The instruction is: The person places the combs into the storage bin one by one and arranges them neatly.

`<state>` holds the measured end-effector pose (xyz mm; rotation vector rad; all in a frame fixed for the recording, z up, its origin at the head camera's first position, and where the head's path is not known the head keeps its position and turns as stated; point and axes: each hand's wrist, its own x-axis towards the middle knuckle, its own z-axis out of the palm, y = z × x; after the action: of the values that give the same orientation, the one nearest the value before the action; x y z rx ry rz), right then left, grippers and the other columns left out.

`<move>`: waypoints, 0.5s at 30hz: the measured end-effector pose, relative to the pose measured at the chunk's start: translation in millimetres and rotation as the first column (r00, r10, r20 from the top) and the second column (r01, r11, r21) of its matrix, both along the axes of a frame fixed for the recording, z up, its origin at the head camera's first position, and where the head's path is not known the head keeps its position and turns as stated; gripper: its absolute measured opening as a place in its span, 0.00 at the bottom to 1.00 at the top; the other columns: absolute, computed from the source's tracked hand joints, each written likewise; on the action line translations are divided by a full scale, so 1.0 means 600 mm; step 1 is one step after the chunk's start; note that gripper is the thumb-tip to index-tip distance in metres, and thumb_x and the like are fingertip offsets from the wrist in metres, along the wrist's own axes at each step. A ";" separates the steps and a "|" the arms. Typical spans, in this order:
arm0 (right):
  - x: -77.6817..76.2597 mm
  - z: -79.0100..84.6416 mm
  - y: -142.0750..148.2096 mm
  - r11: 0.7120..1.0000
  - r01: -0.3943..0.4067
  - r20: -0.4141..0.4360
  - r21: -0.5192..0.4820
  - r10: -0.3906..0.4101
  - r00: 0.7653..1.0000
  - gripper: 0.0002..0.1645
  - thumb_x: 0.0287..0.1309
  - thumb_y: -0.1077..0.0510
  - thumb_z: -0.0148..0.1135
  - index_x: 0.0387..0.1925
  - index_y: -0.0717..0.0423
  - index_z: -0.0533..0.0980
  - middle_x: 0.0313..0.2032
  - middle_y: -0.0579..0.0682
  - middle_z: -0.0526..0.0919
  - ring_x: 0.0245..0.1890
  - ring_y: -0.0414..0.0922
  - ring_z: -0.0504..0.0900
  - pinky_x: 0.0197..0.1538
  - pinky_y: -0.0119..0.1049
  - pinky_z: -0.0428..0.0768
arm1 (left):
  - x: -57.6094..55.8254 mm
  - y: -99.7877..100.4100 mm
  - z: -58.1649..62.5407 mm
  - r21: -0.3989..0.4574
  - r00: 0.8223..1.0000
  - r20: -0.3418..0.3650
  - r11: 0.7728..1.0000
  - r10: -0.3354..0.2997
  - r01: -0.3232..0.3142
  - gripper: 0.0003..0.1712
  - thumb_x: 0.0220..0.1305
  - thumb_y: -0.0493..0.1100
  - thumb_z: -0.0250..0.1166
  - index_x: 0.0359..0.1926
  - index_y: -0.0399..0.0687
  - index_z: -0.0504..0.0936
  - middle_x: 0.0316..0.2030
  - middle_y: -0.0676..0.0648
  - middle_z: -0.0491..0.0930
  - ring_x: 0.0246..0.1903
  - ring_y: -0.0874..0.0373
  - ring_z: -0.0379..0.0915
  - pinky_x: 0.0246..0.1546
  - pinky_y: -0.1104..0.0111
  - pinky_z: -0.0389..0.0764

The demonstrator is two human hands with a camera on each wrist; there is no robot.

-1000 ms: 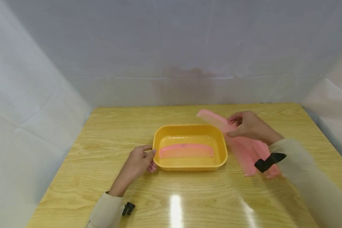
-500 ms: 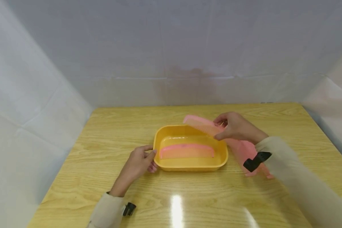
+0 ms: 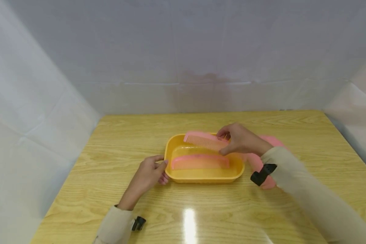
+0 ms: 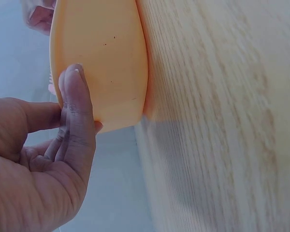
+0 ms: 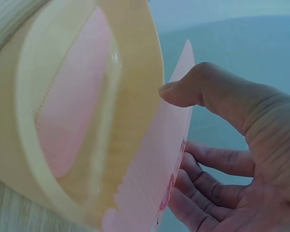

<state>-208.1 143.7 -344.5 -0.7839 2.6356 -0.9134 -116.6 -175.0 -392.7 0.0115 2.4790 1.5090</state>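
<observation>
My left hand (image 3: 147, 173) pinches the left rim of a yellow plastic tub (image 3: 204, 180), thumb at the rim and fingers along its outer wall, as the left wrist view shows. Inside the tub a pink comb (image 3: 200, 162) lies flat, teeth toward me. My right hand (image 3: 241, 139) holds a second pink comb (image 3: 202, 139) by its right end, between thumb and fingers. That comb hangs over the back part of the tub, its teeth pointing down and toward me. In the right wrist view the held comb (image 5: 154, 159) shows dark printed marks near the fingers.
More pink combs (image 3: 266, 183) lie on the wooden table (image 3: 116, 135) right of the tub, partly hidden under the right forearm. How many cannot be told. White sheeting (image 3: 140, 98) stands behind the table and along its sides.
My right hand has carried the held comb leftward and slightly toward me, from above the loose combs to over the tub. The left hand and the tub have stayed in place.
</observation>
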 end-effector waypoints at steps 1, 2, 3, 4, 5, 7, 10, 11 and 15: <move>0.000 -0.001 -0.003 1.000 -0.007 0.004 -0.001 0.007 1.000 0.32 0.46 0.57 0.79 0.53 0.67 0.80 0.46 0.56 0.84 0.45 0.52 0.79 0.52 0.50 0.81 | 0.000 0.000 0.000 0.000 1.000 0.001 1.000 0.001 -0.001 0.24 0.79 0.40 0.54 0.67 0.28 0.70 0.23 0.42 0.84 0.21 0.52 0.82 0.26 0.57 0.88; 0.000 -0.003 -0.006 1.000 -0.016 0.008 0.000 0.016 1.000 0.33 0.46 0.57 0.79 0.54 0.67 0.80 0.47 0.56 0.84 0.45 0.52 0.79 0.53 0.50 0.80 | 0.000 0.000 0.000 -0.001 1.000 0.002 1.000 0.002 -0.002 0.24 0.79 0.40 0.54 0.67 0.28 0.70 0.23 0.42 0.84 0.21 0.52 0.82 0.26 0.57 0.88; 0.000 -0.004 -0.010 1.000 -0.024 0.009 0.004 0.024 1.000 0.33 0.46 0.57 0.79 0.54 0.66 0.80 0.47 0.56 0.84 0.45 0.52 0.79 0.53 0.50 0.80 | 0.000 0.000 0.001 -0.001 1.000 0.003 1.000 0.003 -0.003 0.24 0.79 0.40 0.54 0.67 0.28 0.69 0.23 0.42 0.84 0.21 0.52 0.82 0.26 0.57 0.88; 0.000 -0.006 -0.013 1.000 -0.030 0.008 0.008 0.030 1.000 0.33 0.45 0.57 0.79 0.54 0.66 0.80 0.47 0.55 0.84 0.46 0.52 0.79 0.53 0.50 0.80 | 0.000 0.000 0.001 -0.003 1.000 0.004 1.000 0.004 -0.004 0.24 0.79 0.40 0.54 0.67 0.28 0.69 0.23 0.42 0.84 0.21 0.52 0.82 0.26 0.58 0.88; 0.000 -0.008 -0.016 0.999 -0.035 0.012 0.012 0.035 0.999 0.33 0.46 0.56 0.79 0.54 0.66 0.80 0.48 0.55 0.83 0.46 0.52 0.79 0.54 0.50 0.80 | 0.001 0.000 0.001 -0.005 1.000 0.004 1.000 0.005 -0.005 0.24 0.79 0.40 0.54 0.67 0.28 0.69 0.23 0.42 0.84 0.21 0.52 0.82 0.26 0.58 0.88; 0.000 -0.011 -0.022 0.999 -0.047 0.022 0.020 0.047 0.999 0.33 0.46 0.56 0.79 0.54 0.65 0.80 0.49 0.56 0.83 0.47 0.52 0.79 0.54 0.50 0.80 | 0.001 -0.001 0.001 -0.007 1.000 0.004 1.000 0.008 -0.008 0.24 0.79 0.40 0.54 0.67 0.28 0.69 0.23 0.43 0.84 0.21 0.52 0.82 0.26 0.58 0.88; 0.000 -0.017 -0.030 0.998 -0.066 0.029 0.023 0.065 0.997 0.33 0.46 0.55 0.78 0.54 0.65 0.80 0.50 0.56 0.83 0.47 0.52 0.79 0.54 0.50 0.80 | 0.001 -0.001 0.000 -0.009 1.000 0.000 1.000 0.008 -0.008 0.24 0.79 0.40 0.54 0.67 0.28 0.70 0.23 0.43 0.83 0.21 0.53 0.82 0.26 0.58 0.88; 0.001 -0.018 -0.033 0.997 -0.072 0.033 0.025 0.071 0.997 0.34 0.46 0.55 0.78 0.55 0.65 0.79 0.51 0.56 0.82 0.48 0.52 0.79 0.55 0.50 0.80 | 0.001 -0.001 -0.001 -0.009 1.000 -0.001 1.000 0.008 -0.008 0.24 0.79 0.40 0.54 0.67 0.29 0.70 0.23 0.43 0.83 0.21 0.53 0.82 0.26 0.58 0.88; 0.001 -0.022 -0.043 0.996 -0.084 0.052 0.035 0.082 0.995 0.33 0.46 0.57 0.78 0.55 0.66 0.79 0.50 0.56 0.82 0.47 0.51 0.79 0.54 0.48 0.81 | 0.002 -0.002 -0.001 -0.008 1.000 -0.008 1.000 0.004 -0.004 0.24 0.79 0.40 0.54 0.67 0.29 0.70 0.23 0.43 0.83 0.21 0.53 0.82 0.26 0.58 0.88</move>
<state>-207.2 118.2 -357.9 -0.8429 2.5489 -0.8488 -115.6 -176.1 -393.4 0.0114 2.4923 1.5033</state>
